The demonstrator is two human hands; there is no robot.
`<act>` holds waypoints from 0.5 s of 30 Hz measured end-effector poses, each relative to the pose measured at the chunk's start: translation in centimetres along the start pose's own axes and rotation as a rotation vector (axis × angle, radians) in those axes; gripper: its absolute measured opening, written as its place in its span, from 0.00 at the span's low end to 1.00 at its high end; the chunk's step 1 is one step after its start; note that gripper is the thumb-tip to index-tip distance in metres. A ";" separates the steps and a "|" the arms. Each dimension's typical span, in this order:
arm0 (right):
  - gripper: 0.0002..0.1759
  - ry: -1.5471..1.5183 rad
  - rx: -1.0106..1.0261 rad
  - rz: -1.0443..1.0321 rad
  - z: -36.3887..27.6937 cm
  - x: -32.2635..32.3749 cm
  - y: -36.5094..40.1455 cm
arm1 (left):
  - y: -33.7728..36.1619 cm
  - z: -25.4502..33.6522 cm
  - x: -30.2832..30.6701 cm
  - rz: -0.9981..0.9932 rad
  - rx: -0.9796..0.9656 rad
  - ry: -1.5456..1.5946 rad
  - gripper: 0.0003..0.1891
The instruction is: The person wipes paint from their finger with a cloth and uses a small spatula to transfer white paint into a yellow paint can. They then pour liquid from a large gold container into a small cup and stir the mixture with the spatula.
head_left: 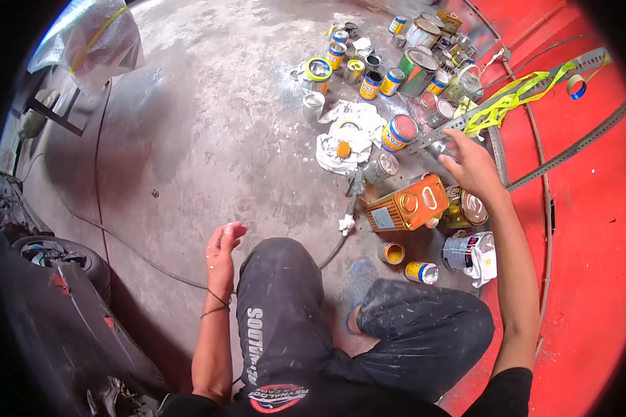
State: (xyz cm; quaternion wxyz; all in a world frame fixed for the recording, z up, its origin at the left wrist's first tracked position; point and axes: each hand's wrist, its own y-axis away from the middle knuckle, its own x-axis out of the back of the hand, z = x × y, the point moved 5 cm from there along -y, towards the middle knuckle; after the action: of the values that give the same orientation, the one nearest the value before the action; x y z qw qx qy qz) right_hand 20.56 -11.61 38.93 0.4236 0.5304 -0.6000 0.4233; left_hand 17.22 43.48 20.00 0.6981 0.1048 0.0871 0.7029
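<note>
My right hand (471, 165) reaches out over the paint cans, thumb and fingers apart with nothing between them. Just left of its fingertips stands a blue-and-yellow can (399, 132) with a reddish lid. Below the hand are an orange metal canister (409, 203) with a round cap and a dented can (459, 207). A spray gun (356, 184) with a hose sits left of the canister, close to a metal cup (382, 167). My left hand (222, 251) hovers beside my knee, fingers loosely extended and holding nothing.
White rags (341, 154) bear an orange-topped item. Several more cans (370, 85) crowd the back right. A perforated metal bar (535, 87) draped with yellow tape leans by the red wall (591, 222). A hose (153, 267) crosses the floor; dark car parts (76, 313) lie left.
</note>
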 end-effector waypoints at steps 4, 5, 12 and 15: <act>0.37 0.016 0.102 0.054 2.0 -5.1 -7.3 | -1.0 6.3 -4.9 -0.149 -0.227 -0.183 0.15; 0.37 0.009 0.116 0.067 2.7 -6.8 -9.4 | -0.4 9.0 -6.0 -0.180 -0.288 -0.334 0.15; 0.40 0.230 0.019 0.021 8.7 -18.1 -24.5 | 2.6 9.5 -2.5 -0.275 -0.235 -1.178 0.24; 0.46 0.177 -0.052 0.005 10.7 -21.7 -30.6 | 6.4 9.3 4.3 0.094 0.073 -1.045 0.26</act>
State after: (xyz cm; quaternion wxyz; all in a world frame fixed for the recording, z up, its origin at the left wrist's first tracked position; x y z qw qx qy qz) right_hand 52.08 -18.25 16.97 0.4875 0.4781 -0.5723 0.4541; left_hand 13.55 47.48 30.80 0.6121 0.4696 -0.2530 0.5837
